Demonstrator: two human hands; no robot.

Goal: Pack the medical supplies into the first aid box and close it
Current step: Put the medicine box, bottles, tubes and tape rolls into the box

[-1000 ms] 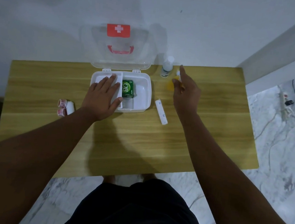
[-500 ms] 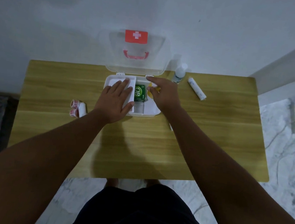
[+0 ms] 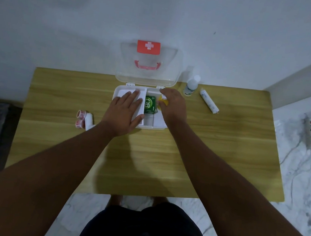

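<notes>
first aid box (image 3: 118,92): l hand (image 3: 125,112) flat inside, r hand (image 3: 173,106) pinching yellow item (image 3: 161,100).

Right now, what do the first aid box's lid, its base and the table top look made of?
Lid: clear, glossy plastic; the wall behind shows through it. Base: opaque white plastic, smooth, with moulded dividers inside. Table top: pale wood grain with a soft sheen; whether it is solid wood or a printed laminate cannot be told from here.

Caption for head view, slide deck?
Left hand flat on the open first aid box, right hand holding a yellow item inside beside a green packet; bottle, tube, tape rolls outside.
</notes>
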